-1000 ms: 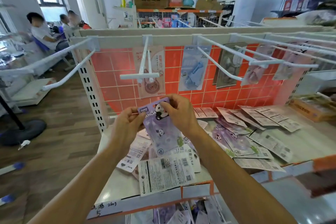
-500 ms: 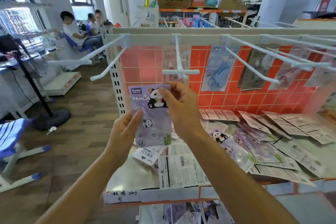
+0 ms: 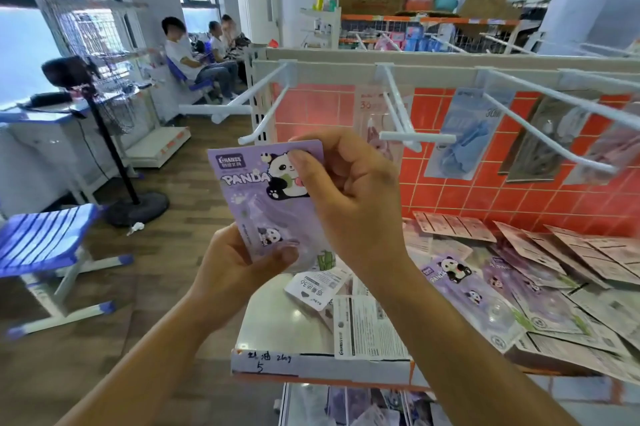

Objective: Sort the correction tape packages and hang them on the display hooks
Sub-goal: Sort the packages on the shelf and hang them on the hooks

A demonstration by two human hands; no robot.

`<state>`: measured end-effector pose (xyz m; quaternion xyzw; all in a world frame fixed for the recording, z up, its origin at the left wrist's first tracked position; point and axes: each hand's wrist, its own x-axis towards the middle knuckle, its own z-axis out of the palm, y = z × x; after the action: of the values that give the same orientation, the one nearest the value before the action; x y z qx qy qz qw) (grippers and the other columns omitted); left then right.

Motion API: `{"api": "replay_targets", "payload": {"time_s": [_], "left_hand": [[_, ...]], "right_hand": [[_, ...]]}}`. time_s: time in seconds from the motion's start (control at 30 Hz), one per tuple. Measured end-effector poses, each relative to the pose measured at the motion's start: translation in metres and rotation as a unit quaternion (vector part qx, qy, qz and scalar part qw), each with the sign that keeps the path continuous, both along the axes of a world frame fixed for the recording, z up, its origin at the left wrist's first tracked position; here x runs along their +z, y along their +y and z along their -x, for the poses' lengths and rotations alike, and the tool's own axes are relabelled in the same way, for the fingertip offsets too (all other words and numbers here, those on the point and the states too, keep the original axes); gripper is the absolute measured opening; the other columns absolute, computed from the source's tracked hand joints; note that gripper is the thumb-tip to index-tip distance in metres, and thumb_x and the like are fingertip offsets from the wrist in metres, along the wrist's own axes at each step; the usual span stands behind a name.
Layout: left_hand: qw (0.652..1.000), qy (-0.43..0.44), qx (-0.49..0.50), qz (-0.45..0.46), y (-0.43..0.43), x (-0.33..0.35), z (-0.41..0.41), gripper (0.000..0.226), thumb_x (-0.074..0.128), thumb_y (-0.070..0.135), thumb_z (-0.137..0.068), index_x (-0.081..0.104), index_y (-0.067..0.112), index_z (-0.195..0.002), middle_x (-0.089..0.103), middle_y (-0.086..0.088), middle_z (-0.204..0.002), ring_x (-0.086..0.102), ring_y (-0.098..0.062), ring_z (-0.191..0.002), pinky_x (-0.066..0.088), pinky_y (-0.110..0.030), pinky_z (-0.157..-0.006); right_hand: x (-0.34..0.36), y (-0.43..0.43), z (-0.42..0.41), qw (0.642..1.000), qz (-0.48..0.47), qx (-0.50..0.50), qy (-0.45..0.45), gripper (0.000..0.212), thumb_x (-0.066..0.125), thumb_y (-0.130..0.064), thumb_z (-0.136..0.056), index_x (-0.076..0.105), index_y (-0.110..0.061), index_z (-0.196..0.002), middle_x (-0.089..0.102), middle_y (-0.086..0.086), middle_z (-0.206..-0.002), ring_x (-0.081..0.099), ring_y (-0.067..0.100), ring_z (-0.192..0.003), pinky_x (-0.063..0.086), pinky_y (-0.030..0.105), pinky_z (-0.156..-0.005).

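**Head view: panda package (image 3: 258, 204) held up in both hands before the display hooks (image 3: 398, 114)**

The left hand (image 3: 239, 263) pinches the package's bottom edge between thumb and curled fingers. The right hand (image 3: 349, 197) grips its top right corner, thumb lying over the printed panda. The purple package stands upright, face to the camera, above the left end of the shelf (image 3: 287, 318) and near the hooks' front tips. Loose packages (image 3: 485, 297) lie scattered on the shelf to the right.

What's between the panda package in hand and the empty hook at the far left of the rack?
Nothing. In the head view the gap from the panda package to the empty hook is bare; only wooden floor shows behind it.
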<state>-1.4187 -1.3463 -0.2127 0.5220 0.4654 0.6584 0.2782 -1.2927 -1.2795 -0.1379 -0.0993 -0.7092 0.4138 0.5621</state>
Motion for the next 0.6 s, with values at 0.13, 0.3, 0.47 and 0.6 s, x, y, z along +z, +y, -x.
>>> {"api": "replay_targets", "payload": {"time_s": [0.13, 0.3, 0.47, 0.6], "left_hand": [[1.0, -0.023, 0.01, 0.003, -0.004, 0.004, 0.007, 0.022, 0.082, 0.034, -0.063, 0.076, 0.028, -0.084, 0.075, 0.004, -0.08, 0.07, -0.007, -0.07, 0.052, -0.015, -0.06], [1.0, -0.019, 0.011, 0.009, -0.009, 0.009, 0.014, 0.024, 0.085, 0.027, -0.062, 0.076, 0.029, -0.084, 0.075, 0.0, -0.082, 0.071, -0.011, -0.073, 0.053, -0.017, -0.063], [1.0, -0.018, 0.017, 0.012, -0.009, 0.011, 0.02, 0.026, 0.087, 0.036, -0.061, 0.076, 0.03, -0.085, 0.076, -0.003, -0.087, 0.072, -0.016, -0.08, 0.055, -0.021, -0.068], [1.0, 0.006, 0.019, 0.007, -0.009, 0.012, 0.024, 0.043, 0.085, 0.057, -0.051, 0.075, 0.032, -0.085, 0.076, -0.001, -0.088, 0.073, -0.017, -0.081, 0.055, -0.022, -0.068]], "right_hand": [[0.004, -0.001, 0.012, 1.0, -0.007, -0.02, -0.014, 0.007, 0.062, -0.011, -0.087, 0.065, -0.015, -0.092, 0.067, -0.003, -0.076, 0.065, 0.01, -0.068, 0.055, 0.026, -0.06], [0.005, -0.003, 0.018, 0.999, -0.01, -0.024, -0.02, 0.007, 0.062, -0.013, -0.088, 0.066, -0.016, -0.092, 0.068, -0.004, -0.075, 0.065, 0.012, -0.066, 0.055, 0.031, -0.059], [0.007, -0.002, 0.02, 1.0, 0.009, -0.004, -0.008, 0.005, 0.061, -0.013, -0.087, 0.065, -0.016, -0.089, 0.065, -0.005, -0.071, 0.062, 0.013, -0.063, 0.053, 0.03, -0.057], [0.007, 0.003, 0.02, 1.0, 0.018, 0.003, 0.002, 0.007, 0.061, -0.01, -0.088, 0.064, -0.017, -0.087, 0.066, 0.005, -0.07, 0.062, 0.028, -0.065, 0.054, 0.042, -0.058]]}}
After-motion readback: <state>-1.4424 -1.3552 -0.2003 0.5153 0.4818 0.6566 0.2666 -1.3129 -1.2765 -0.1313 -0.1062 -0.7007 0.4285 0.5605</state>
